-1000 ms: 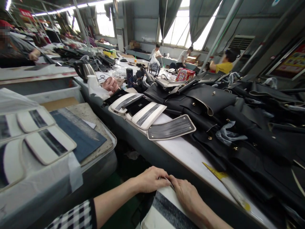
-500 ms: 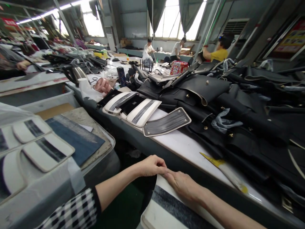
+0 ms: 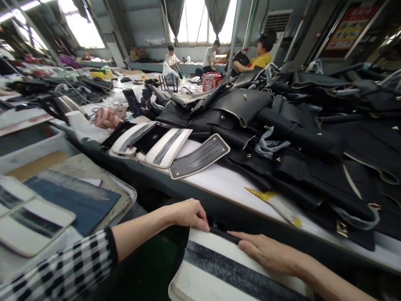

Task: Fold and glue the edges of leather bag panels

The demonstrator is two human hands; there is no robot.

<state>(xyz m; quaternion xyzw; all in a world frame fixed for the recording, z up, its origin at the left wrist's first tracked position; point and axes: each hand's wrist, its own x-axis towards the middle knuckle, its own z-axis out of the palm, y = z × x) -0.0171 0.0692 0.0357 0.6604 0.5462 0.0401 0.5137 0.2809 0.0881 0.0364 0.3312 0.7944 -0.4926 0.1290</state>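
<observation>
A white leather bag piece (image 3: 219, 248) with a dark stripe lies at the bottom of the view, its far edge showing a black border. At the far left corner of that edge, my left hand (image 3: 190, 215) pinches it between thumb and bent fingers. My right hand (image 3: 266, 251) is further right along the same edge, thumb on the white face and fingers stretched over the black border. The undersides of both hands' fingers are hidden. Similar striped pieces (image 3: 167, 147) lie on the table edge ahead, beside a dark curved flap (image 3: 200, 158) with metal studs.
Black leather bags (image 3: 300, 125) are heaped across the table (image 3: 216, 179). A yellow-and-white tool (image 3: 275, 205) lies near its edge. Left are a bin with a blue board (image 3: 75, 198) and more striped pieces (image 3: 37, 223), a pink fan (image 3: 106, 118) and a kettle (image 3: 67, 104). Co-workers sit beyond.
My hands, which met at the corner of the piece, are now apart. The right hand has slid right along the edge. The view has turned to the right.
</observation>
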